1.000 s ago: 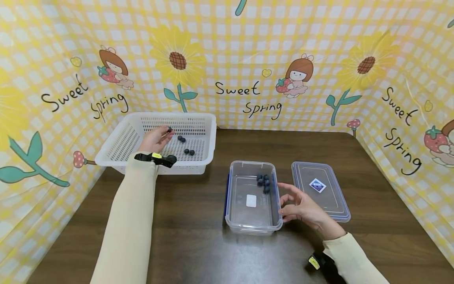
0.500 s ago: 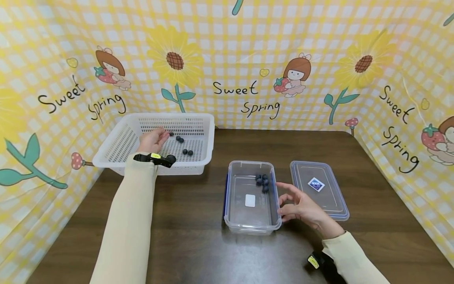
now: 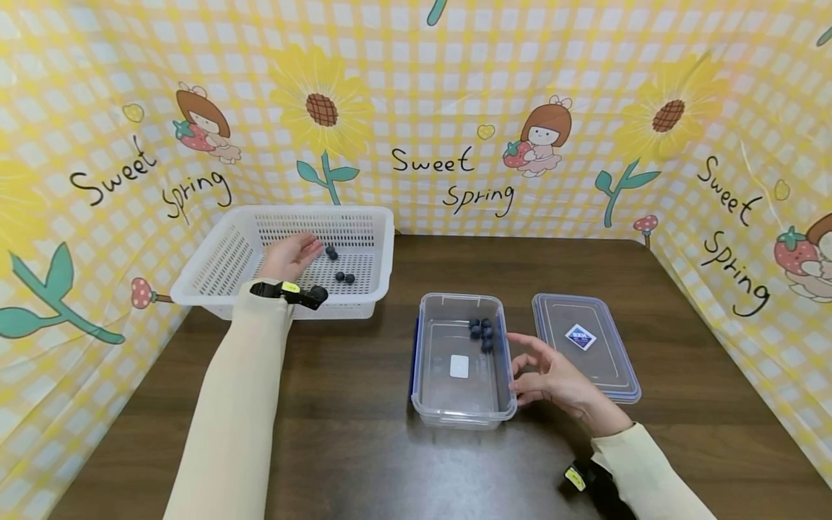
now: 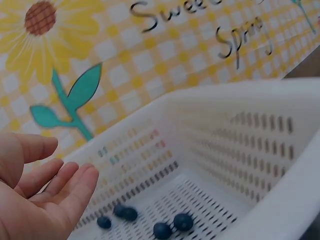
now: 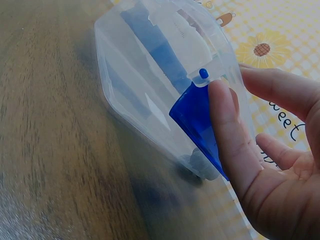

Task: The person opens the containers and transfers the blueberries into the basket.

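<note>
My left hand (image 3: 292, 256) is inside the white perforated basket (image 3: 383, 289), palm turned up and fingers loosely bent with nothing between them. In the left wrist view its fingertips (image 4: 90, 175) are above the basket floor, near several dark blueberries (image 4: 183, 222). Two pairs of blueberries (image 3: 345, 278) show in the head view; the hand hides another. My right hand (image 3: 552, 379) rests thumb and fingertips against the right side of a clear plastic container (image 3: 435, 393). In the right wrist view the thumb touches its blue latch flap (image 5: 197, 120). Several blueberries (image 3: 487, 334) lie inside, at the right wall.
A clear lid (image 3: 611, 368) with a blue-edged rim and diamond label lies right of the container, partly behind the right hand. Brown wooden table (image 3: 351, 404) runs under everything. A yellow checked cloth (image 3: 429, 94) hangs round the back and sides.
My left hand has let go of a blueberry it was pinching, dropping it back in the basket, and has turned its palm up. The right hand keeps its place on the container.
</note>
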Available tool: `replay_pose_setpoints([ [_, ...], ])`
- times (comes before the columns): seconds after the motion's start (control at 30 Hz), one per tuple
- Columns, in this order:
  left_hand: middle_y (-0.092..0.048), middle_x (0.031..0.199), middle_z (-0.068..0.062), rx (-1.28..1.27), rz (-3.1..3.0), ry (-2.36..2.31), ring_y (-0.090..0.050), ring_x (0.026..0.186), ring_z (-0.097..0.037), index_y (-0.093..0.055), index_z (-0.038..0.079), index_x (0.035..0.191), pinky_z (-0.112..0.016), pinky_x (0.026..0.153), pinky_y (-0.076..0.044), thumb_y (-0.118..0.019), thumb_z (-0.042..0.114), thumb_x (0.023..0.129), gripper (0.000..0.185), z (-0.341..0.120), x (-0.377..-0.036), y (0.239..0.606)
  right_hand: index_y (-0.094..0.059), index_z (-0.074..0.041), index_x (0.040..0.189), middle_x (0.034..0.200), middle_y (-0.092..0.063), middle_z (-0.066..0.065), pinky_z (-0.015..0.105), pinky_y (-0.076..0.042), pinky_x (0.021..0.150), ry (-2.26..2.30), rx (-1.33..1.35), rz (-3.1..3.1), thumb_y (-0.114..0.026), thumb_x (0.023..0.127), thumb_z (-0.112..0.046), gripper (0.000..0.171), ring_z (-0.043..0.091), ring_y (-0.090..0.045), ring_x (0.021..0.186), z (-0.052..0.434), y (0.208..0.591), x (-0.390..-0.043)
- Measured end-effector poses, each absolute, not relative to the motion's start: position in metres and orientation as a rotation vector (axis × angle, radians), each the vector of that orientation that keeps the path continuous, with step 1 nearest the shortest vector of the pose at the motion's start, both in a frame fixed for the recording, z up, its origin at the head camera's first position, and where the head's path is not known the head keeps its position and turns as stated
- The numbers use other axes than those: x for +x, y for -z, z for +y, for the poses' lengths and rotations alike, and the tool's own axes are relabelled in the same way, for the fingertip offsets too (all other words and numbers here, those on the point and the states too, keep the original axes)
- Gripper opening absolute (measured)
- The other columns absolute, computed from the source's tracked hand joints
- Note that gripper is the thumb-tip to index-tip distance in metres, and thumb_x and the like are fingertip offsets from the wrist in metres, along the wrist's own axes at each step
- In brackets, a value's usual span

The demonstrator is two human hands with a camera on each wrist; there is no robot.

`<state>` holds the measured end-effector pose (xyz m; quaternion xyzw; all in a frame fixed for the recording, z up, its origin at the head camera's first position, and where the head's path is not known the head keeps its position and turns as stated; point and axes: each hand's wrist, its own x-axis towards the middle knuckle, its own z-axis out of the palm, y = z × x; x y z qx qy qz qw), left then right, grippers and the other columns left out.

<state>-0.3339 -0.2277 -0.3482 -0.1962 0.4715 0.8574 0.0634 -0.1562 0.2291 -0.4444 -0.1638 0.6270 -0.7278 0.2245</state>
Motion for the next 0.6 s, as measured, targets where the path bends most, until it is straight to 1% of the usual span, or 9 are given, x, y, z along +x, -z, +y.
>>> replay_pose_setpoints([
  [0.07, -0.03, 0.16, -0.009, -0.528, 1.423, -2.555, -0.035, 0.143, -0.017, -0.032, 0.009, 0.155, -0.023, 0.109, -0.04, -0.047, 0.006, 0.105, 0.053, -0.221, -0.334, 0.346, -0.019, 0.004, 0.151, 0.098, -0.056, 0.009, 0.033, -0.062, 0.066, 2.01, -0.447, 1.727, -0.064, 0.086, 0.013, 0.08, 0.016, -0.068, 0.076, 0.229, 0.444, -0.156],
  [0.17, -0.036, 0.156, -0.01, -0.453, 1.431, -2.514, -0.039, 0.141, -0.02, -0.037, 0.006, 0.153, -0.027, 0.109, -0.041, -0.05, 0.004, 0.103, 0.052, -0.208, -0.334, 0.341, -0.019, 0.004, 0.151, 0.098, -0.056, 0.008, 0.033, -0.062, 0.066, 2.014, -0.441, 1.726, -0.065, 0.086, 0.013, 0.08, 0.016, -0.068, 0.076, 0.229, 0.443, -0.157],
  [0.43, -0.035, 0.156, -0.018, -0.317, 1.467, -2.366, -0.041, 0.14, -0.029, -0.037, 0.002, 0.152, -0.036, 0.109, -0.043, -0.052, 0.001, 0.102, 0.052, -0.168, -0.335, 0.333, -0.019, 0.004, 0.151, 0.099, -0.056, 0.009, 0.033, -0.062, 0.067, 2.013, -0.441, 1.73, -0.065, 0.086, 0.013, 0.08, 0.016, -0.068, 0.076, 0.229, 0.443, -0.157],
  [0.53, -0.036, 0.155, -0.02, -0.253, 1.525, -2.273, -0.041, 0.139, -0.032, -0.036, 0.0, 0.151, -0.038, 0.109, -0.043, -0.053, 0.002, 0.102, 0.052, -0.152, -0.333, 0.334, -0.018, 0.004, 0.151, 0.099, -0.056, 0.008, 0.033, -0.062, 0.067, 2.011, -0.441, 1.731, -0.065, 0.086, 0.012, 0.081, 0.016, -0.068, 0.076, 0.229, 0.444, -0.156],
  [0.6, -0.04, 0.152, -0.021, -0.215, 1.577, -2.212, -0.044, 0.137, -0.033, -0.038, -0.002, 0.15, -0.039, 0.108, -0.044, -0.052, 0.003, 0.103, 0.049, -0.141, -0.33, 0.336, -0.018, 0.005, 0.151, 0.099, -0.056, 0.008, 0.033, -0.062, 0.067, 2.013, -0.44, 1.728, -0.066, 0.086, 0.012, 0.081, 0.016, -0.068, 0.077, 0.229, 0.443, -0.156],
])
